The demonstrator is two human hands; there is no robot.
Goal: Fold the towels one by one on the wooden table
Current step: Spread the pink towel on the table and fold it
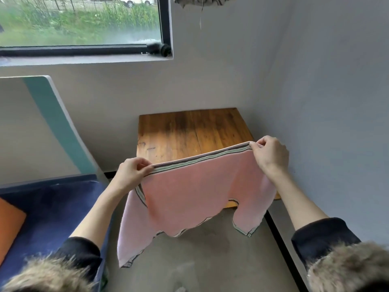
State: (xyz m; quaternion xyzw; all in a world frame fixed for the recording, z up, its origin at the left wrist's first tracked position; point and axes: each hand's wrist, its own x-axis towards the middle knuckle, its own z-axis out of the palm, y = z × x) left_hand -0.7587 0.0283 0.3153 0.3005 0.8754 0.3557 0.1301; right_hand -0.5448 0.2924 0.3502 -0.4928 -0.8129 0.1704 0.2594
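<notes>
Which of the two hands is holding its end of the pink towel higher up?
The right hand: it pinches the striped edge of the pink towel above the wooden table, while the left hand sits lower.

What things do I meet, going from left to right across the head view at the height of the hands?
Orange cushion → blue seat → left hand → pink towel → right hand → grey wall.

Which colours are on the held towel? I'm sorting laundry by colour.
Pink towel, with dark brown, pale green and white stripes along its edges; seen in the head view.
</notes>
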